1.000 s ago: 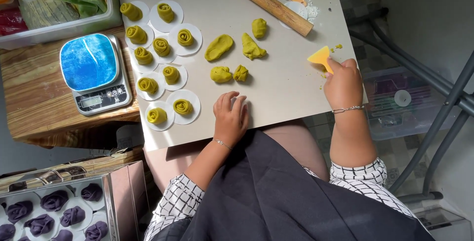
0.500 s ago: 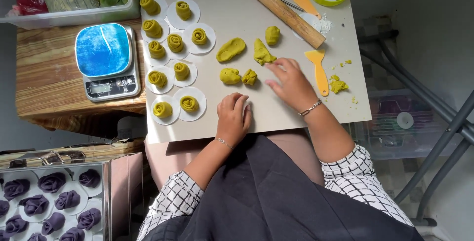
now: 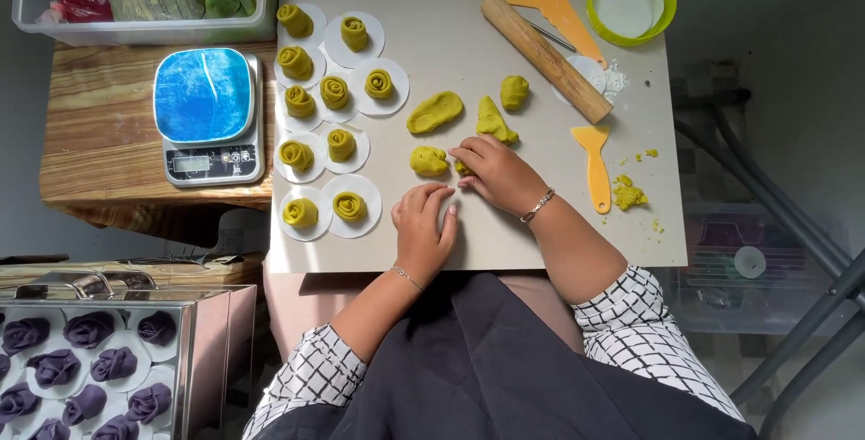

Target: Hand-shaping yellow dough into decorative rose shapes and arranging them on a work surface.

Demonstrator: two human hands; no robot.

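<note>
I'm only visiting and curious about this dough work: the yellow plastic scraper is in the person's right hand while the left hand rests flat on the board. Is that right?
Not quite. In the head view the yellow scraper lies on the board by itself, beside the rolling pin. The right hand is on a small green dough piece instead. The left hand does rest flat on the board.
</note>
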